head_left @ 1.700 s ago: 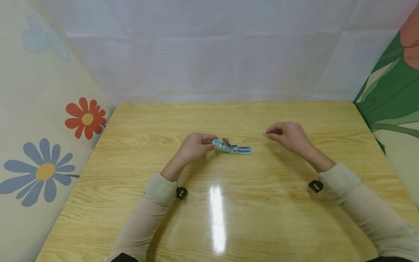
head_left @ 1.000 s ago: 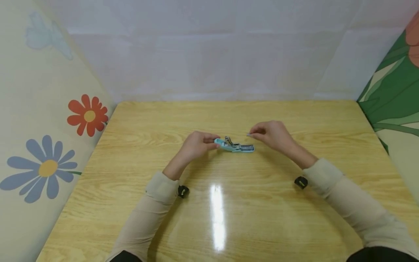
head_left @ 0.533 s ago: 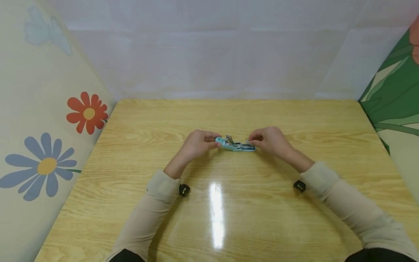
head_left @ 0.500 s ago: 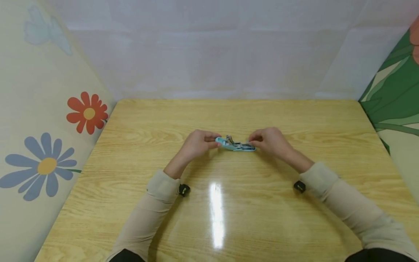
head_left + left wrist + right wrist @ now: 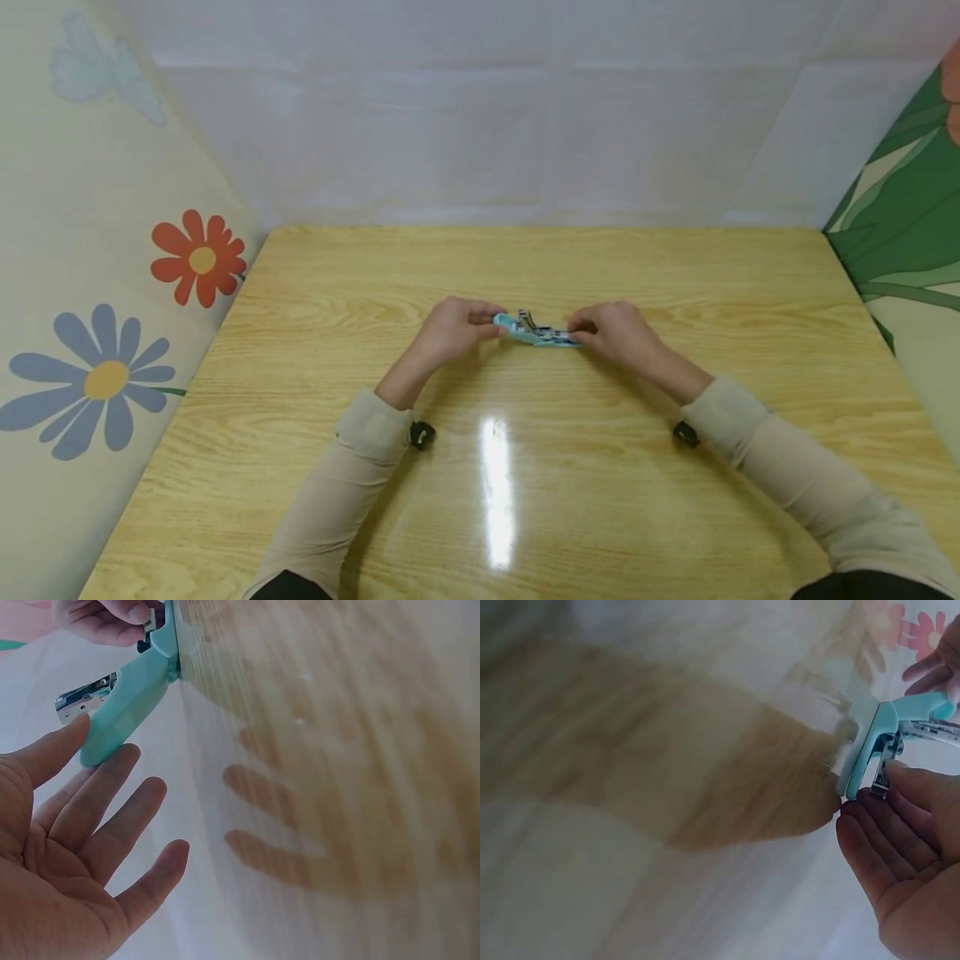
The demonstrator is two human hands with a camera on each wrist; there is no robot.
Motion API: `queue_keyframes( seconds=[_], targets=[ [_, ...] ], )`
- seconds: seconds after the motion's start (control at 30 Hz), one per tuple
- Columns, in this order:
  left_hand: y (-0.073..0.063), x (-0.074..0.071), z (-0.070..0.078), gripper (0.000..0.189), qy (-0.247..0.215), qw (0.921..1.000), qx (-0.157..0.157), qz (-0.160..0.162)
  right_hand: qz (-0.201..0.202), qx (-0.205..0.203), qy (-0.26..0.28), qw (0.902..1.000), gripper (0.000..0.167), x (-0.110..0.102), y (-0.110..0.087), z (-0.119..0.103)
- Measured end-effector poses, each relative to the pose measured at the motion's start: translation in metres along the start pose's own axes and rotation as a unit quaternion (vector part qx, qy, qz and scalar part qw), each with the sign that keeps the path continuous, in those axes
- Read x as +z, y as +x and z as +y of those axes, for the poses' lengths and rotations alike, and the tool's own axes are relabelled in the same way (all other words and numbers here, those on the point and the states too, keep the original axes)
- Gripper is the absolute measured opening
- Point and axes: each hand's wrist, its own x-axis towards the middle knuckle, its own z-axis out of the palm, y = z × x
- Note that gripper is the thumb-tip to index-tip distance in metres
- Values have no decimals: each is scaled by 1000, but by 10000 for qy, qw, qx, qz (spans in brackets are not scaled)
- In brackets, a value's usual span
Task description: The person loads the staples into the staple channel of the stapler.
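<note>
A mint-green stapler point(image 5: 534, 339), swung open, is near the middle of the wooden table. My left hand point(image 5: 452, 330) pinches the end of its raised cover between thumb and index finger; the other fingers are spread in the left wrist view. The metal arm point(image 5: 82, 699) sticks out from the cover. At the stapler's other end, my right hand point(image 5: 618, 335) pinches a small strip of staples point(image 5: 151, 622), with thumb and fingertips right at the metal staple channel point(image 5: 886, 763). The fingers hide most of the strip.
The wooden table point(image 5: 420, 517) reflects a bright streak of light. Behind it hangs a pale wall sheet point(image 5: 480, 133). Flower-painted side panels, left point(image 5: 45, 250) and right point(image 5: 900, 225), flank the table.
My right hand has come left and down with the small strip, from apart in the air to the stapler's channel. My left hand keeps its grip, with hardly any shift.
</note>
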Motion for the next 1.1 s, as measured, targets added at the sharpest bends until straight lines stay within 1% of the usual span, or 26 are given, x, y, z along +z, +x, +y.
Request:
queue_keyframes(
  seconds=[0.07,0.2,0.3,0.37,0.43,0.47,0.57,0.63,0.73,0.8,0.87,1.03,1.1],
  targets=[
    [0,-1,-1,39,10,10000,12,-3,-40,93,1,9999,15,-1,-2,2],
    [-2,-1,-2,39,217,9996,157,38,-45,268,41,9996,16,-2,-5,6],
    [-4,0,0,37,530,9975,431,198,-19,239,63,9997,16,-4,-5,7],
    [-4,3,4,37,775,9944,631,351,-16,197,66,9998,16,-4,-5,7],
    [-4,8,12,37,1123,9884,878,525,4,166,59,9998,15,-5,-4,7],
    [-3,12,17,38,1267,9855,954,601,25,148,62,9999,15,-5,-4,7],
    [1,25,31,40,1745,9749,1109,823,98,79,94,9999,14,-5,-2,8],
    [5,35,38,40,2055,9678,1144,898,122,18,88,9999,15,-4,-1,9],
    [10,47,46,40,2553,9558,1142,904,67,36,143,9999,17,-2,1,10],
    [14,52,49,39,2825,9483,1126,906,20,81,180,9998,18,-2,0,10],
    [16,56,52,37,2979,9440,1123,869,19,100,195,9998,19,-2,-1,10],
    [22,62,61,32,3216,9368,1164,737,98,71,101,9999,17,-4,-3,10],
    [23,64,64,29,3400,9306,1181,670,101,85,65,9999,16,-4,-3,11]
  ],
)
